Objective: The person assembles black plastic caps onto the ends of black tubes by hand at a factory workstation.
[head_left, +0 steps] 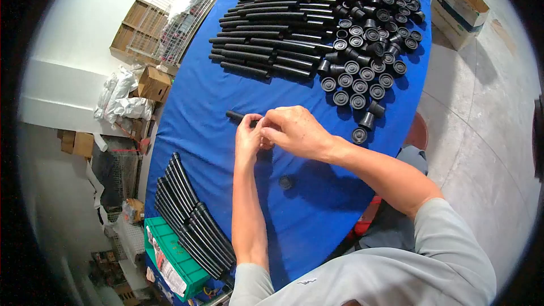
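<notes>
My left hand [248,139] is closed around a black foam-covered tube [234,115], whose far end sticks out to the left. Against it, my right hand [294,129] has its fingers pinched together near the tube's other end. Whatever is between those fingers is hidden by the hands. On the blue cloth below them lies a single black rubber cap [285,182], apart from both hands.
Rows of black tubes [266,34] lie at the far side of the blue-covered table [198,116], beside a heap of black rubber caps [368,51]. More tubes [192,215] rest at the lower left by a green crate [181,260]. A cardboard box [459,11] stands on the floor.
</notes>
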A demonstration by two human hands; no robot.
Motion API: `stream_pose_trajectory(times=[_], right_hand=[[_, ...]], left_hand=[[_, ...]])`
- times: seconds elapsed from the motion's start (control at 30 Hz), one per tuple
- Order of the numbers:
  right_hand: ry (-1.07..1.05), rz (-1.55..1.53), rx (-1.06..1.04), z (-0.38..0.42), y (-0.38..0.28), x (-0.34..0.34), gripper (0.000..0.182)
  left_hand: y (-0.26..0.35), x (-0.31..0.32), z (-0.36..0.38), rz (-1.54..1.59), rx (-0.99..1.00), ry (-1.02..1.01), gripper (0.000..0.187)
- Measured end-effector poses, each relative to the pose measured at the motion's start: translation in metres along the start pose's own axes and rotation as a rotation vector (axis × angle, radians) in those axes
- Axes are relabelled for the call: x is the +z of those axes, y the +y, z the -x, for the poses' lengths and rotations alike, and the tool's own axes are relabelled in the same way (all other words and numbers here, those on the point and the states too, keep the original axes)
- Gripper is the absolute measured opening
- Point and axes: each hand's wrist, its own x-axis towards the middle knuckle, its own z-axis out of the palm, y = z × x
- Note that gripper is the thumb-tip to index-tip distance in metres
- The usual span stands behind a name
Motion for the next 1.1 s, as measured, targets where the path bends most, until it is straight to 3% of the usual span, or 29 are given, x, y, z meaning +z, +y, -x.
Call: stream_pose_trajectory(times=[0.1,0.13,0.23,0.27,0.37,0.5,0.53,0.63,0.7,0.8,0.83,0.9,1.1], right_hand=[[0.014,0.126,-0.001,0.005,-0.001,0.005,0.027],[-0.054,0.150,0.037,0.007,-0.004,0.004,0.044],[-0.068,0.185,-0.129,0.018,0.000,0.015,0.063],[-0.183,0.181,-0.125,0.021,0.003,0.018,0.075],[-0.408,-0.050,-0.089,0.023,-0.010,0.021,0.072],[-0.509,-0.257,-0.087,0.031,-0.018,0.031,0.038],[-0.429,-0.344,-0.151,0.036,-0.022,0.035,0.027],[-0.580,-0.464,-0.066,0.041,-0.032,0.037,0.025],[-0.584,-0.470,-0.077,0.046,-0.034,0.040,0.027],[-0.591,-0.466,-0.077,0.049,-0.036,0.042,0.032],[-0.594,-0.456,-0.082,0.049,-0.037,0.043,0.032],[-0.598,-0.428,-0.088,0.050,-0.036,0.044,0.033],[-0.658,-0.526,-0.117,0.047,-0.041,0.038,0.032]], left_hand=[[-0.015,-0.005,0.020,0.233,0.036,0.134,0.030],[-0.020,-0.007,0.029,0.257,0.063,0.199,0.030],[-0.022,-0.005,0.065,0.355,0.140,0.364,0.031],[-0.021,-0.009,0.080,0.341,0.129,0.352,0.033],[-0.007,0.003,0.122,0.417,0.104,0.442,0.029],[-0.005,0.006,0.173,0.427,0.076,0.368,0.032],[-0.004,0.005,0.186,0.437,0.065,0.344,0.034],[-0.007,-0.007,0.220,0.382,0.018,0.301,0.037],[-0.008,-0.019,0.241,0.172,-0.012,0.388,0.044],[-0.016,-0.024,0.239,-0.520,0.353,0.525,0.056],[-0.020,-0.027,0.234,-0.526,0.361,0.454,0.063],[-0.037,-0.026,0.228,-0.382,0.388,0.390,0.055],[-0.036,-0.033,0.240,0.084,0.224,0.199,0.043]])
